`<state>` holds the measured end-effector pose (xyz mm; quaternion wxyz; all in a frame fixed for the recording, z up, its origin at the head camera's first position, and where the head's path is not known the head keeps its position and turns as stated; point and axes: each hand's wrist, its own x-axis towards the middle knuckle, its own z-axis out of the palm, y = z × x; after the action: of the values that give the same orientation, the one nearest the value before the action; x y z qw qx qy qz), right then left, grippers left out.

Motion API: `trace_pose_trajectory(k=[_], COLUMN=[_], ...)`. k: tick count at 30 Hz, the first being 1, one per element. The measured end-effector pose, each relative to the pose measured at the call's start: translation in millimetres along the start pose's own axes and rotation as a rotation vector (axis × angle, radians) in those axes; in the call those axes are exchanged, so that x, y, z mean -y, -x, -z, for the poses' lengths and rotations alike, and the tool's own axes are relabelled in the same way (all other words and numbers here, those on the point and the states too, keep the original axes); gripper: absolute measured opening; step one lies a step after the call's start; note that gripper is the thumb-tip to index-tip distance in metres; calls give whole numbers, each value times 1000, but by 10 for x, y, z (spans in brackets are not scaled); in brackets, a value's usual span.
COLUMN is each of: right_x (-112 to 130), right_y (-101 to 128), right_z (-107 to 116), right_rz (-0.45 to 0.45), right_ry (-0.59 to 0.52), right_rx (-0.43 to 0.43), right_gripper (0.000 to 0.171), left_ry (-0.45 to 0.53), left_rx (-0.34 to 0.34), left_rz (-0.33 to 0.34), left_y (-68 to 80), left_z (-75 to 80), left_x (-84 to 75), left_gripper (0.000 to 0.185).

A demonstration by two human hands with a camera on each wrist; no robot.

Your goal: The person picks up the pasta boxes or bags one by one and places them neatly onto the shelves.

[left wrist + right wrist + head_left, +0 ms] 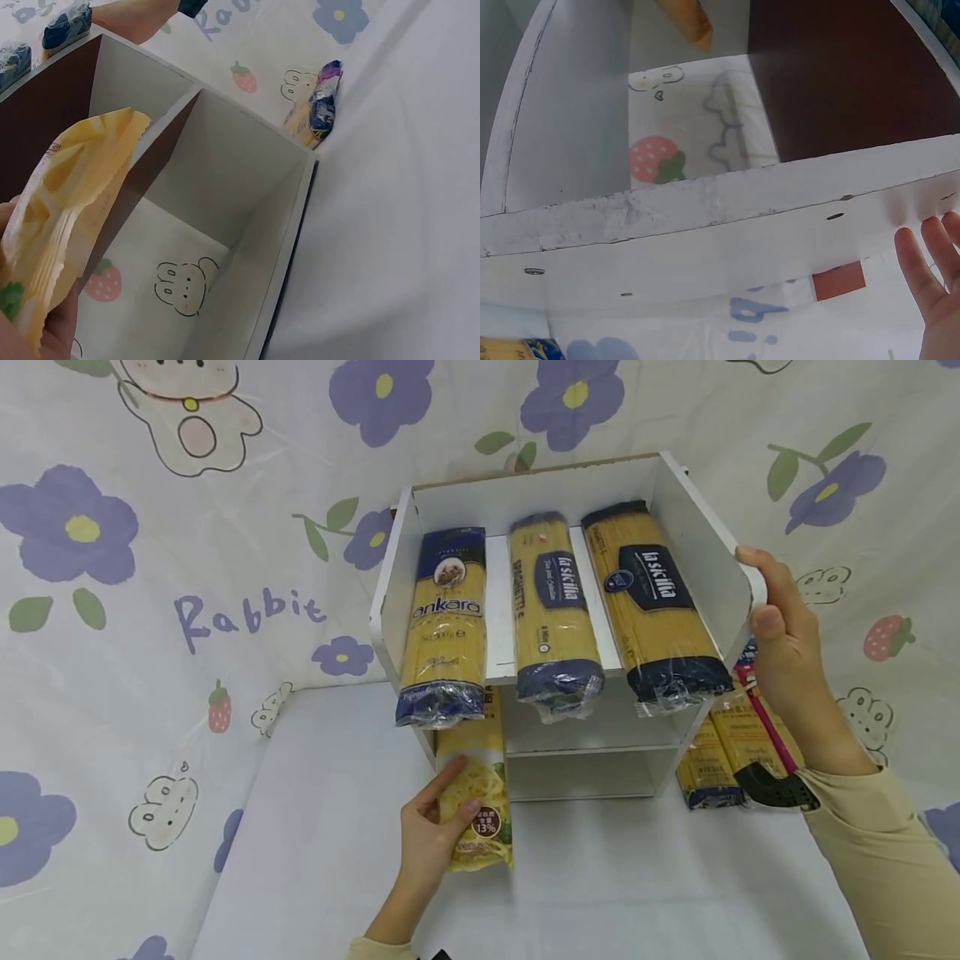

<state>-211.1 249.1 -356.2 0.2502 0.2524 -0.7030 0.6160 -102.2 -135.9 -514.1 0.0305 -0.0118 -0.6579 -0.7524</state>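
In the head view my left hand holds a yellow noodle packet, thumb across its front. The packet stands on end at the left of the lower compartments of a white shelf unit, its upper part hidden behind the top shelf. The left wrist view shows the packet tilted before the shelf openings. My right hand grips the front upper corner of the shelf's right side panel. In the right wrist view its fingers lie against the panel's outer face.
On the top shelf lie an Ankara pasta packet and two La Sicilia spaghetti packets, their ends overhanging the front edge. More yellow pasta packets lie right of the shelf. A white cloth covers the table; a patterned sheet hangs behind.
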Motion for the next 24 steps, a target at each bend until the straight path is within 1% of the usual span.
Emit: trace_pose_trajectory(k=[4,6,8,11,14,16,18,20,24], right_x=[14,21,24,18,6,0,-2,-3,5], right_y=[2,6,8,8,3,0,0,0,2], right_z=[4,8,13,16,14,11,9,6,-2], right_rz=[-2,-3,-6,-4,4,11,13,11,1], right_ry=[35,68,72,76,60,50,34,37,45], right_rx=[-4,-6,-4,0,0,-1,-2,-1,1], right_gripper=[67,66,65,64,66,67,67,67,67], left_ry=[-5,-1,1,4,-54,-116,-183,-227,-289], left_rx=[18,44,82,163,242,278,316,362,471], left_rz=[16,22,22,20,23,17,-4,-24,-8], left_y=[5,9,15,35,47,48,35,20,14], left_z=[-1,8,28,66,95,111,138,180,280], left_x=[-35,-51,-57,-101,-173,-218,-235,-236,-242], left_gripper=[57,57,59,64,71,75,79,82,94])
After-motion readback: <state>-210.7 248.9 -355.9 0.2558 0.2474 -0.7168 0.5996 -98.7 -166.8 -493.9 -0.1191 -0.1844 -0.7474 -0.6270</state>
